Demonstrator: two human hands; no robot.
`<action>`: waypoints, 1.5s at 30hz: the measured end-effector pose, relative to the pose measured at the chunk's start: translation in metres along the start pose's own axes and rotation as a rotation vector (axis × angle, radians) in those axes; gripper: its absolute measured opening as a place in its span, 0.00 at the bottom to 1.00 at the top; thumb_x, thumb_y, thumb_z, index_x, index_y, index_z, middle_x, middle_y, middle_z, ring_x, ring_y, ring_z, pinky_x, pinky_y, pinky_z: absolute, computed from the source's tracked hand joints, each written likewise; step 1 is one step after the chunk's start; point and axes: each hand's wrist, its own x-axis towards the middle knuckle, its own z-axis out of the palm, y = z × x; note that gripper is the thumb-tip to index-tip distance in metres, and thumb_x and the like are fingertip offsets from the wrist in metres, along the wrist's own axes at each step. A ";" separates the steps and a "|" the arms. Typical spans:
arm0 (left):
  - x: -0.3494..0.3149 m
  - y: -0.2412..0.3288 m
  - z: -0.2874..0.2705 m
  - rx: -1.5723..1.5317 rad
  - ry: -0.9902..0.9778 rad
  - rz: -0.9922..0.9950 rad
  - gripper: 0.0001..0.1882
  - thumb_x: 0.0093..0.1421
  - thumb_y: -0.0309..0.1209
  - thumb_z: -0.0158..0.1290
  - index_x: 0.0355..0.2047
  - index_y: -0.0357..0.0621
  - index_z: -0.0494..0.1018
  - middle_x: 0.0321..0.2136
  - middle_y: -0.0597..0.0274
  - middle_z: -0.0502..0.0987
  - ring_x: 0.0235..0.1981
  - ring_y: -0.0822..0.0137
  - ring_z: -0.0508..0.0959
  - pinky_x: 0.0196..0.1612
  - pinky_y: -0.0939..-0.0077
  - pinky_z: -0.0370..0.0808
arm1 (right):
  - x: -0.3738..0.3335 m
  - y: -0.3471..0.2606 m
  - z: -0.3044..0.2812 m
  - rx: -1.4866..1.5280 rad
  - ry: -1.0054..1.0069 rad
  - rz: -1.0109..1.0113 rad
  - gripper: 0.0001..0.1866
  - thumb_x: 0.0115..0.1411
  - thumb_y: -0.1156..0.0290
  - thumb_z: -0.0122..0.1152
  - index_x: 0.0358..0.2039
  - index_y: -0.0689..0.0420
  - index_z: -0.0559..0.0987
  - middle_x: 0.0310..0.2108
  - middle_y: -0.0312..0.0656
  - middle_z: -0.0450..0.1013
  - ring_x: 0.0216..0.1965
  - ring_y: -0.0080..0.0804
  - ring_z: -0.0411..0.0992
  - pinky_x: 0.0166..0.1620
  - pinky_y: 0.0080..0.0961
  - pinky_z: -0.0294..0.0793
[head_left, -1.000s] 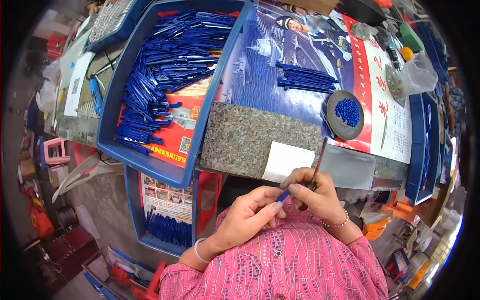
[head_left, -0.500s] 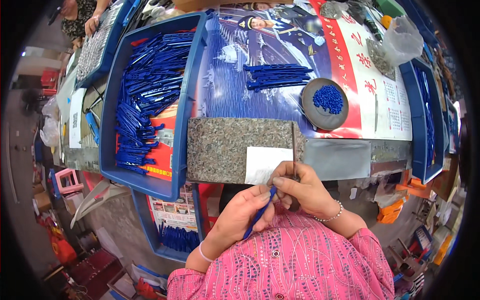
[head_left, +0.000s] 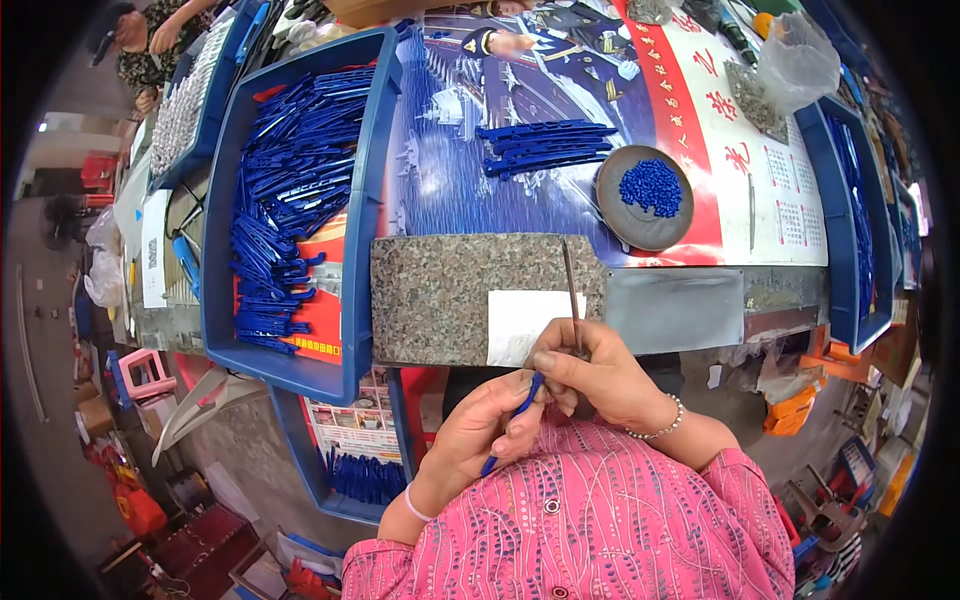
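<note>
Trays first: a big blue plastic tray (head_left: 355, 240) heaped with blue plastic pen parts (head_left: 280, 220) sits left of the speckled granite slab (head_left: 440, 295) on your worktop (head_left: 680, 310). Just below the slab's near edge, your left hand (head_left: 480, 440) curls its fingers together around a slim blue plastic pen barrel (head_left: 512, 420), which slants up toward your other hand. Your right hand (head_left: 590, 375), touching the left, pinches a thin dark metal rod (head_left: 572, 290) with fingers pressed together; the rod stands up over the slab's right end, beside a white paper slip (head_left: 520, 320). Beyond the slab, to the right, lies a loose bundle of blue pen barrels (head_left: 545, 145) and a round grey dish (head_left: 645, 205) of small blue caps (head_left: 650, 187).
</note>
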 end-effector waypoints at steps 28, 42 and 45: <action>-0.050 -0.002 -0.037 -0.147 -0.145 0.170 0.11 0.64 0.31 0.43 0.40 0.34 0.66 0.18 0.63 0.68 0.09 0.78 0.62 0.10 0.89 0.59 | 0.020 0.000 0.056 -0.072 -0.115 0.102 0.10 0.59 0.66 0.58 0.29 0.59 0.71 0.19 0.34 0.68 0.16 0.16 0.64 0.19 0.13 0.62; -0.154 -0.020 -0.110 -0.058 -0.091 0.946 0.22 0.58 0.35 0.54 0.50 0.39 0.63 0.38 0.52 0.73 0.28 0.67 0.74 0.31 0.80 0.72 | 0.032 0.039 0.135 -0.532 -0.306 0.071 0.06 0.54 0.73 0.55 0.30 0.60 0.69 0.19 0.40 0.70 0.11 0.20 0.63 0.15 0.17 0.64; -0.200 -0.026 -0.115 0.277 0.415 1.104 0.13 0.59 0.33 0.53 0.40 0.38 0.71 0.30 0.61 0.72 0.26 0.73 0.72 0.29 0.82 0.69 | 0.040 0.048 0.155 -0.785 -0.534 0.027 0.13 0.55 0.71 0.58 0.39 0.63 0.72 0.27 0.38 0.74 0.28 0.19 0.71 0.31 0.15 0.69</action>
